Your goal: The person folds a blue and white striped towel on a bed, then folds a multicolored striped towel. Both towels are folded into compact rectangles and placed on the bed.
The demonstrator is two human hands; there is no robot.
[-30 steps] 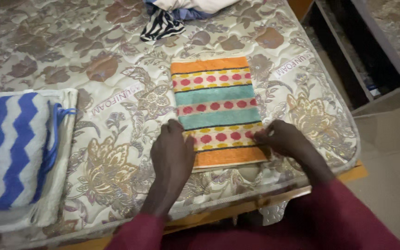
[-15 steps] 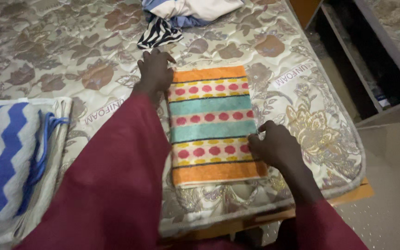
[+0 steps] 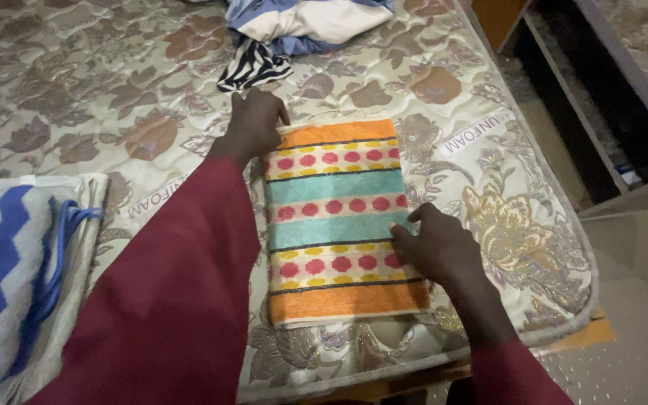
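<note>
Both hands lie open on the folded striped towel (image 3: 335, 217): left hand (image 3: 253, 124) at its far corner, right hand (image 3: 433, 247) on its right edge; its long axis runs away from the person along the mattress (image 3: 504, 187)

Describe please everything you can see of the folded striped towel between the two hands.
The folded towel is a flat rectangle of terry-looking cloth, banded orange, teal and cream with rows of red and yellow dots and thin dark lines. It lies lengthwise on the floral quilted mattress, near its front edge. The left hand presses its far left corner; the right hand rests on its right edge.
</note>
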